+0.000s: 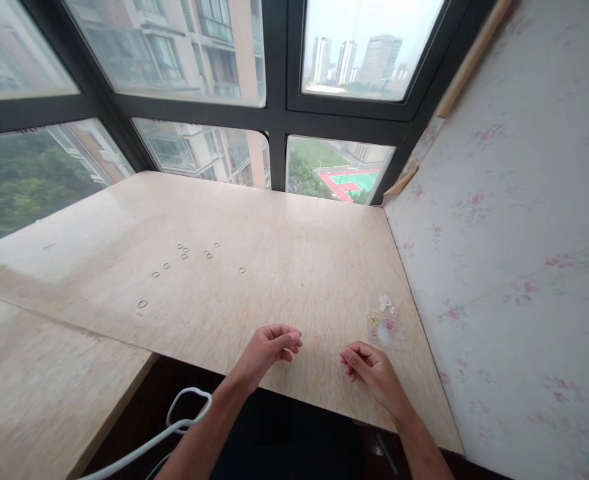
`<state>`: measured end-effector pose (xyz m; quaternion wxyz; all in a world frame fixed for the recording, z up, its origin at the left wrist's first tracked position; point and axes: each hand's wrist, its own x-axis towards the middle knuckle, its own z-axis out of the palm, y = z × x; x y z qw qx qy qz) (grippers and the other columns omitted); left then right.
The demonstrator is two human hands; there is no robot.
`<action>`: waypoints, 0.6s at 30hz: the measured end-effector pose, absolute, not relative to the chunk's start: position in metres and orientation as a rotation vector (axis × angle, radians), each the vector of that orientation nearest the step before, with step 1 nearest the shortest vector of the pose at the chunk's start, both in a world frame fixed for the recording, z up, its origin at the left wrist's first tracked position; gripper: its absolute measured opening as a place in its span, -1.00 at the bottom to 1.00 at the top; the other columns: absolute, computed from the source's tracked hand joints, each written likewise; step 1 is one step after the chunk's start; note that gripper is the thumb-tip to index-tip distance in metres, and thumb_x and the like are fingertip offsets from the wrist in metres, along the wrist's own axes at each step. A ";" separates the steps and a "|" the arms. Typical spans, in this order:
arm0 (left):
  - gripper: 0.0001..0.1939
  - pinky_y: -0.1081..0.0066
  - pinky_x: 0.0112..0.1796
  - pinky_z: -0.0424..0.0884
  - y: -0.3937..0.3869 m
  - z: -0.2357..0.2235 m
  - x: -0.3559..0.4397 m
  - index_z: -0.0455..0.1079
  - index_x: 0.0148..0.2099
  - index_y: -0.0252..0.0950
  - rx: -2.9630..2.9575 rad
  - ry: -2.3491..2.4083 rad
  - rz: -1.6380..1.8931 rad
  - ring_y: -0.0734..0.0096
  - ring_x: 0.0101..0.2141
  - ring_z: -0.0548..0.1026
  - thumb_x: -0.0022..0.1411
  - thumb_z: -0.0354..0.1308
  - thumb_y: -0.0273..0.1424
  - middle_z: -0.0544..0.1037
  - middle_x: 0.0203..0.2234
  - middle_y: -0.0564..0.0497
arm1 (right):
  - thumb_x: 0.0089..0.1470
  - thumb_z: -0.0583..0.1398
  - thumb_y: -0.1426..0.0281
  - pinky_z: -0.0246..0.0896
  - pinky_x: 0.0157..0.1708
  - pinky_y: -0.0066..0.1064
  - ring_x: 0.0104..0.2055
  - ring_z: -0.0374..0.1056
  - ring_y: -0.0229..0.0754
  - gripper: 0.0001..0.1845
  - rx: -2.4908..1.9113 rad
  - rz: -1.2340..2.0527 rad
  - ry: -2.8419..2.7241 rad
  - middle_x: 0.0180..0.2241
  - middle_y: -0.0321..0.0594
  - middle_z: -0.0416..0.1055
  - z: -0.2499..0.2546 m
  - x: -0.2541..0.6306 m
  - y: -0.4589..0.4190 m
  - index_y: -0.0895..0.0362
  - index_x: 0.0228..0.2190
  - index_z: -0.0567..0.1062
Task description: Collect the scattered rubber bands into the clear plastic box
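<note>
The left hand (pixel 274 343) and the right hand (pixel 369 370) are low over a shiny cream stone surface (pixel 294 247), well apart. The fingers of each hand are curled and narrow, with the thumb close to the fingertips. I cannot tell if they pinch something tiny.

Thin, round silver-grey rings (pixel 143 304) lie scattered on the surface, ahead and to the left of the left fingers. Near the right fingers, a bit ahead and to the right, is a see-through plastic packet (pixel 391 337) with small yellow, pink and white bits. Small white pieces (pixel 385 303) are at its far end.

Past all the fingers, a big window with a thick black frame (pixel 277 120) stands at the back edge. Outside are tall buildings (pixel 379 60), green trees (pixel 14 173) and a red and green sports court (pixel 357 181). To the right is a pale wall with pink flowers (pixel 519 220). A white cord (pixel 144 445) loops by the left arm.
</note>
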<state>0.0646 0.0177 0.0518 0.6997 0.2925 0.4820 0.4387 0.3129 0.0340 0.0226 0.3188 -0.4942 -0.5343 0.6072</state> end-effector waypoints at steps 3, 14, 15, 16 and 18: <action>-0.77 0.51 -0.44 0.29 0.014 0.054 0.050 0.49 -0.40 -0.35 0.674 1.184 1.024 0.50 -0.47 0.41 0.01 0.33 -0.27 0.51 -0.50 -0.02 | 0.00 0.24 0.02 0.20 -0.50 -0.40 -0.53 0.27 -0.25 -0.57 -1.307 1.558 -1.419 -0.56 -0.24 0.36 0.019 0.315 0.032 0.16 -0.48 0.50; -0.72 0.51 -0.50 0.33 -0.001 0.066 -0.060 0.51 -0.43 -0.36 0.736 1.790 1.236 0.45 -0.51 0.45 0.02 0.23 -0.21 0.57 -0.48 -0.08 | -0.10 0.28 0.00 0.29 -0.51 -0.39 -0.52 0.29 -0.19 -0.57 -1.367 1.452 -1.406 -0.54 -0.17 0.41 0.005 0.323 0.029 0.14 -0.47 0.56; -0.71 0.50 -0.51 0.33 -0.003 0.067 -0.072 0.50 -0.44 -0.36 0.753 1.847 1.247 0.45 -0.51 0.45 0.01 0.22 -0.20 0.56 -0.49 -0.08 | -0.11 0.29 0.00 0.29 -0.51 -0.40 -0.53 0.29 -0.20 -0.56 -1.375 1.453 -1.401 -0.55 -0.18 0.41 0.004 0.323 0.029 0.15 -0.47 0.56; -0.70 0.50 -0.52 0.33 -0.006 0.067 -0.084 0.49 -0.45 -0.36 0.778 1.902 1.251 0.44 -0.51 0.45 0.01 0.22 -0.18 0.56 -0.50 -0.07 | -0.13 0.30 -0.01 0.30 -0.51 -0.42 -0.53 0.30 -0.20 -0.55 -1.385 1.456 -1.393 -0.55 -0.18 0.42 0.004 0.323 0.029 0.16 -0.46 0.56; -0.69 0.49 -0.52 0.34 -0.012 0.068 -0.110 0.48 -0.45 -0.36 0.832 2.011 1.237 0.42 -0.51 0.45 -0.01 0.21 -0.17 0.54 -0.52 -0.05 | -0.16 0.31 -0.02 0.31 -0.52 -0.44 -0.53 0.31 -0.20 -0.52 -1.406 1.470 -1.377 -0.54 -0.18 0.43 0.001 0.325 0.031 0.18 -0.47 0.57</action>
